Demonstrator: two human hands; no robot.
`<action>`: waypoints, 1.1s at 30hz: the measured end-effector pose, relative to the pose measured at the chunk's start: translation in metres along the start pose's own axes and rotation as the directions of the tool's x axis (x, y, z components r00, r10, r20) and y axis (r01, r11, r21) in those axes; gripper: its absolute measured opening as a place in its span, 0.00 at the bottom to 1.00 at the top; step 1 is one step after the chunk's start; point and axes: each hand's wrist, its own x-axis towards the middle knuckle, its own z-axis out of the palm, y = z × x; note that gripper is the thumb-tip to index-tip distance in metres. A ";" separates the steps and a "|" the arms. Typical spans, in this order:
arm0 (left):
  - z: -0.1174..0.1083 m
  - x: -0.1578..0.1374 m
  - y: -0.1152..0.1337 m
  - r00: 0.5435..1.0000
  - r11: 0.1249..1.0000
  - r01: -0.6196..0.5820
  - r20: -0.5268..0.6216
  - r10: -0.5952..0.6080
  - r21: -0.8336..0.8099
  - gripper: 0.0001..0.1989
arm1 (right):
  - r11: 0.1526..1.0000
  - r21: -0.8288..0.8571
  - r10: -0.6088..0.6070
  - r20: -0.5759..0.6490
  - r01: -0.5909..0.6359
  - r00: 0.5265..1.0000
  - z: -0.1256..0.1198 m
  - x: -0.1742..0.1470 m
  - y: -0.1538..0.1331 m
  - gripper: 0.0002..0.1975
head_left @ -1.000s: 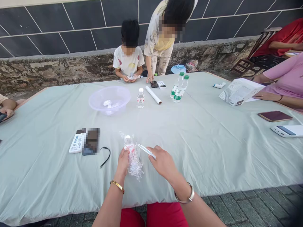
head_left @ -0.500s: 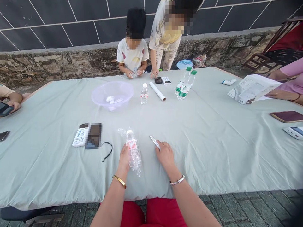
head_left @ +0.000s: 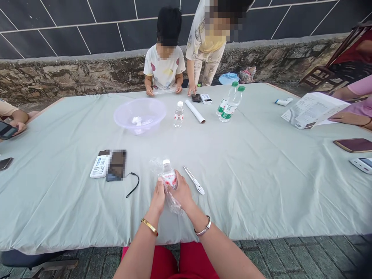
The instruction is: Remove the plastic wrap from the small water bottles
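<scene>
**Small bottle in crinkly film, both hands on it**

I see both hands closed around a small water bottle [head_left: 169, 177] that stands upright on the worktop [head_left: 261, 186], near its front edge. My left hand [head_left: 158, 196] cups the lower left side; my right hand [head_left: 181, 192] wraps the right side, fingers curled over the red label. A loose clear plastic wrap [head_left: 173, 202] clings round the bottle and trails out below the hands.

I judge the bottle light and fairly stiff, though its thin wall would dent under a hard squeeze. The film is the awkward part: soft, slippery and thin, so it could slide over the bottle or tear. The firmest hold looks to be the body at the label, or the white cap and neck, which stand clear of the hands. I think the bottle holds water, but the view is too small to be sure.

Just right of the bottle a slim white tool [head_left: 194, 179], perhaps a cutter, lies flat on the cloth, untouched. Left of the bottle sit a black cord [head_left: 133, 185] and a white device [head_left: 99, 166]. Well beyond the bottle stands a clear plastic basin [head_left: 140, 115], and past it two other people stand at the far edge.
</scene>
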 end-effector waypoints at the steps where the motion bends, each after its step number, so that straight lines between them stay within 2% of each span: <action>1: -0.002 0.000 0.003 1.000 1.000 -0.023 0.005 0.023 0.003 0.33 | 1.000 -0.026 -0.006 -0.019 0.005 1.000 0.000 -0.001 0.000 0.35; 3: -0.005 0.001 0.009 0.995 0.995 -0.085 -0.046 0.087 0.057 0.31 | 0.996 -0.082 -0.022 -0.067 0.016 0.998 0.002 -0.002 -0.001 0.34; 4: -0.006 0.002 0.011 0.987 0.986 -0.105 -0.109 0.120 0.132 0.30 | 0.994 -0.105 -0.031 -0.088 0.021 0.996 0.003 -0.003 -0.002 0.32; 6: -0.008 0.005 0.012 0.961 0.955 -0.098 -0.222 0.164 0.281 0.24 | 0.992 -0.124 -0.030 -0.105 0.017 0.994 0.005 -0.003 -0.004 0.31; 8: -0.011 0.009 0.008 0.944 0.943 -0.079 -0.280 0.175 0.322 0.16 | 0.996 -0.083 0.006 -0.065 -0.011 0.998 0.006 -0.001 -0.003 0.31; 12: -0.018 0.011 0.000 0.921 0.976 -0.136 -0.343 0.188 0.169 0.19 | 1.000 0.016 0.016 0.052 -0.017 0.999 -0.003 0.001 0.005 0.27; 15: -0.022 0.008 0.000 0.886 0.969 -0.220 -0.392 0.248 0.116 0.20 | 0.988 -0.148 -0.040 -0.006 0.039 0.999 -0.013 -0.001 0.007 0.24; 17: -0.023 0.005 0.003 0.883 0.959 -0.267 -0.374 0.284 0.098 0.21 | 0.964 -0.257 -0.083 -0.047 0.069 0.995 -0.017 -0.003 0.003 0.25; 21: -0.024 0.000 0.014 0.897 0.941 -0.336 -0.295 0.330 0.032 0.22 | 0.927 -0.338 -0.162 0.028 0.162 0.986 -0.018 -0.004 -0.006 0.30; 23: -0.027 0.000 0.019 0.894 0.940 -0.337 -0.331 0.303 -0.048 0.22 | 0.931 -0.343 -0.116 0.036 0.121 0.993 -0.023 -0.002 -0.004 0.31; 27: -0.047 0.004 0.023 0.875 0.955 -0.254 -0.457 0.159 -0.154 0.19 | 0.955 -0.296 0.000 0.015 0.004 1.000 -0.041 -0.003 0.009 0.27; 30: -0.066 0.009 0.021 0.856 0.976 -0.185 -0.506 0.103 -0.114 0.16 | 0.948 -0.318 0.026 0.002 -0.024 1.000 -0.046 -0.006 0.012 0.27; 33: -0.080 0.013 0.020 0.847 0.988 -0.144 -0.524 0.094 -0.054 0.15 | 0.949 -0.316 0.026 0.009 -0.022 1.000 -0.043 -0.003 0.011 0.35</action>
